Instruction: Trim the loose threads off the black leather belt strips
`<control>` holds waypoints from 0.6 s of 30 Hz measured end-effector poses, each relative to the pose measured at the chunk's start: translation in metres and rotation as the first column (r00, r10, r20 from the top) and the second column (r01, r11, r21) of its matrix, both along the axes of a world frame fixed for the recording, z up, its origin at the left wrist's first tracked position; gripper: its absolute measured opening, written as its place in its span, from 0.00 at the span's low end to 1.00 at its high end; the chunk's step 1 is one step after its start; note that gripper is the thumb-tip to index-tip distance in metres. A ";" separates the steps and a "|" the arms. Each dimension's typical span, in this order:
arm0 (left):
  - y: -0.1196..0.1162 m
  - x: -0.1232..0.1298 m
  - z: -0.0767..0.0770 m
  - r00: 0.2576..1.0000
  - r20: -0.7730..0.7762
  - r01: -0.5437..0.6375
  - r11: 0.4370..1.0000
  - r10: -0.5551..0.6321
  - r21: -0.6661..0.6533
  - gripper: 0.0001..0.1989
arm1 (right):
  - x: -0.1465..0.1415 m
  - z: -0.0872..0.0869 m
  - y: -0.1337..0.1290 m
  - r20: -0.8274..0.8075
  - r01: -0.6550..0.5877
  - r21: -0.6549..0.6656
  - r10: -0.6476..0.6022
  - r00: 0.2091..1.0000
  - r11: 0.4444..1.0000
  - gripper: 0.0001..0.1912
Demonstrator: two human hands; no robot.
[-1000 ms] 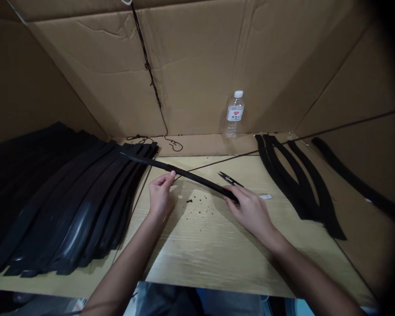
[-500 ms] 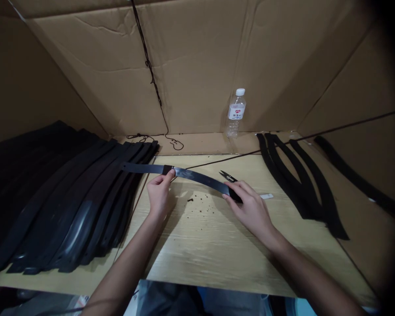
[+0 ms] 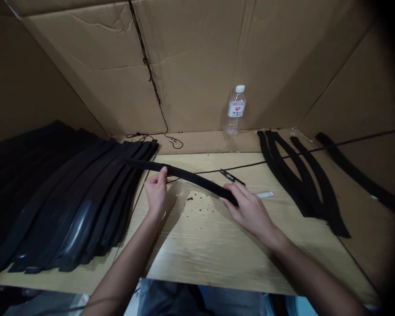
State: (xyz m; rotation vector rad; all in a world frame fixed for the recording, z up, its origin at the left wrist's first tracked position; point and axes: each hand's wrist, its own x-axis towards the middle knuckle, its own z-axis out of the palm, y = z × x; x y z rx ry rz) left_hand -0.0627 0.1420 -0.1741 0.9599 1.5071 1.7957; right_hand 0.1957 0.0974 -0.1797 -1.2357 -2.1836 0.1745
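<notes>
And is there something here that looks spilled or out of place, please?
Yes: dark crumbs lie scattered on the pale tabletop between the left hand and right hand, like stray debris. Also, the dark cord hanging against the cardboard wall looks knotted and tangled.

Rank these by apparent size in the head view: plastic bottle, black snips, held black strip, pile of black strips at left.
Pile of black strips
Held black strip
Plastic bottle
Black snips
</notes>
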 end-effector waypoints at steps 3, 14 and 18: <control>0.000 0.000 0.003 0.998 0.052 0.022 1.000 -0.022 0.001 0.19 | 0.001 -0.002 -0.001 -0.025 0.032 -0.010 -0.033 0.999 0.999 0.12; -0.003 0.003 0.010 0.989 0.078 0.123 0.991 -0.127 0.056 0.04 | -0.003 -0.002 0.001 -0.249 0.072 -0.311 -0.154 0.956 0.948 0.15; -0.003 0.003 0.010 0.986 0.027 0.164 0.986 -0.164 0.018 0.04 | -0.003 -0.001 0.002 -0.238 0.085 -0.302 -0.161 0.958 0.950 0.15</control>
